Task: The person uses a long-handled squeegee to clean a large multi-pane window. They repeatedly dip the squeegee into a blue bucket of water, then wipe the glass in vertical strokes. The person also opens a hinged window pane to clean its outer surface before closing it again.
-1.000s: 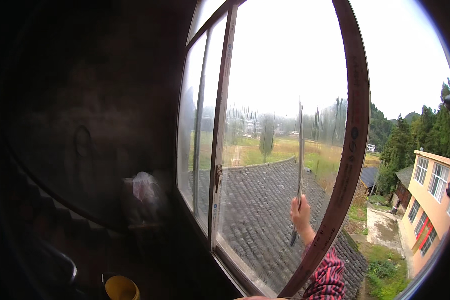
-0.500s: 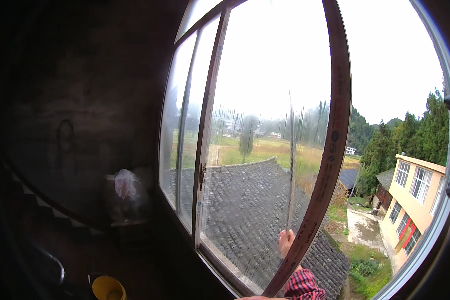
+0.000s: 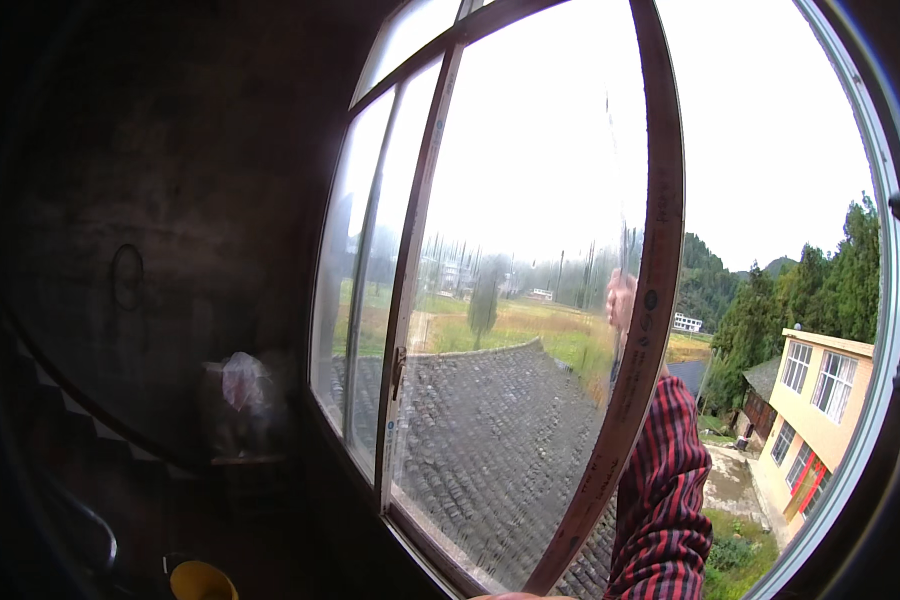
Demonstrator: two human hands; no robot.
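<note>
My right hand (image 3: 621,300) is outside the window, seen through the wet glass of the sliding sash (image 3: 530,230). Its fingers are curled at the lower end of a long, thin upright strip (image 3: 615,150) that lies along the outer face of the pane. The strip's exact kind does not show. My right arm, in a red and black striped sleeve (image 3: 665,480), passes out through the opening around the brown sash edge (image 3: 660,200). At the lower border a sliver of skin, apparently my left hand (image 3: 518,597), sits by the foot of the sash; its fingers are out of sight.
A window frame (image 3: 885,170) bounds the opening on the right. Below outside lie a tiled roof (image 3: 490,420) and a cream building (image 3: 825,390). In the dark room stand a yellow bucket (image 3: 202,580) and a plastic bag (image 3: 243,380) on a stand.
My right hand has risen along the outside of the pane and shifted right, carrying the strip up with it. More of the striped sleeve shows in the opening.
</note>
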